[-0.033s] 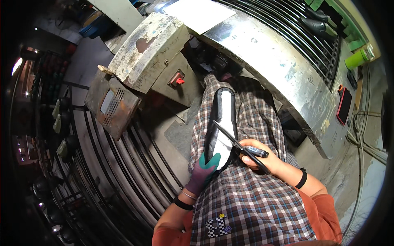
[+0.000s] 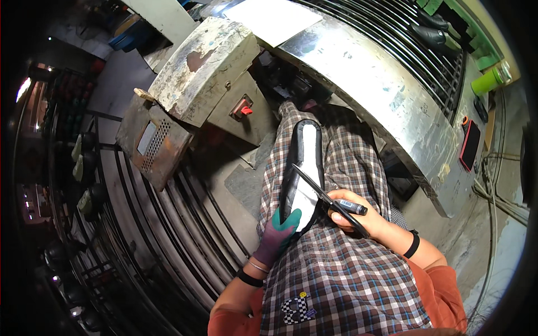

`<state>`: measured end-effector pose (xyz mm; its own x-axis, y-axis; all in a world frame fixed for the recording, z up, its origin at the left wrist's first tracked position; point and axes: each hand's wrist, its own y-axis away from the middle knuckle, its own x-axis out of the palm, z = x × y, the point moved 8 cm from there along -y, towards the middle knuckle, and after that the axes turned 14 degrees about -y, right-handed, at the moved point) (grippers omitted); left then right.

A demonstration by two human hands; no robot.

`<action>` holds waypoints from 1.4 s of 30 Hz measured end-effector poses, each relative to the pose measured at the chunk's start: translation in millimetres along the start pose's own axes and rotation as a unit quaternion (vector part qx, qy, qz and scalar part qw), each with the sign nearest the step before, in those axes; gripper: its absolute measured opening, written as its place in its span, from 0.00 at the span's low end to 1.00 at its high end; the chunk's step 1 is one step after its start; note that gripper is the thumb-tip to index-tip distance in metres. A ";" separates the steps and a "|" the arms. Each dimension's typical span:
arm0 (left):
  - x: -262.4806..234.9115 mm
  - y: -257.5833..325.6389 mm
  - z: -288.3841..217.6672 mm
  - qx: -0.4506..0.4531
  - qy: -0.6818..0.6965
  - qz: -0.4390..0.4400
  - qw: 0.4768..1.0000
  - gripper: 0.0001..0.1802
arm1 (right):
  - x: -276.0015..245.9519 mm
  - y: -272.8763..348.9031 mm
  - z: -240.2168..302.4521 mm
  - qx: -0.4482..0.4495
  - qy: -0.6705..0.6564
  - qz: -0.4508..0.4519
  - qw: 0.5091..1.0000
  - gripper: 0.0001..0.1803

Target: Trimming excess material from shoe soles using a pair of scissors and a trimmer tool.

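The left hand (image 2: pixel 278 235), in a green and purple glove, grips the near end of a long black-edged white shoe sole piece (image 2: pixel 302 173) lying lengthwise on the checked apron (image 2: pixel 336 280) over the lap. The right hand (image 2: pixel 358 215), bare, has its fingers closed around black scissors (image 2: pixel 328 199), blades against the piece's right edge. A metal-clad desk (image 2: pixel 364 73) stands beyond.

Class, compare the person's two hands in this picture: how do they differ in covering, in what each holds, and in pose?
The left hand wears a purple and green glove; the right hand is bare. The left hand grips the near end of the black and white shoe piece; the right hand holds black scissors. Both rest over the checked lap cloth and wear dark wristbands.
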<state>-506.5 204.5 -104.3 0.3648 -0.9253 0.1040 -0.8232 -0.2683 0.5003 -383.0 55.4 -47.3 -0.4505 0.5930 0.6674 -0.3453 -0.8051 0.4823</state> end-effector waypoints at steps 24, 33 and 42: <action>2.5 -4.2 -8.4 -0.076 -0.072 0.042 0.994 0.23 | 37.4 25.3 84.5 -0.198 0.861 0.084 0.460 0.36; -1.5 -5.0 -11.7 -0.052 -0.048 0.062 0.996 0.27 | 2.6 -6.4 64.1 -0.161 0.621 0.080 0.763 0.27; -0.3 3.7 -23.8 -0.022 0.010 0.079 0.997 0.23 | 42.6 20.6 63.6 -0.219 0.819 0.111 0.519 0.35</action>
<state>-499.2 210.2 -82.0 0.2408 -0.9496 0.2005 -0.8513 -0.1075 0.5135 -357.0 63.3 27.2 -0.4909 -0.0076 -0.8712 -0.1285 -0.9884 0.0811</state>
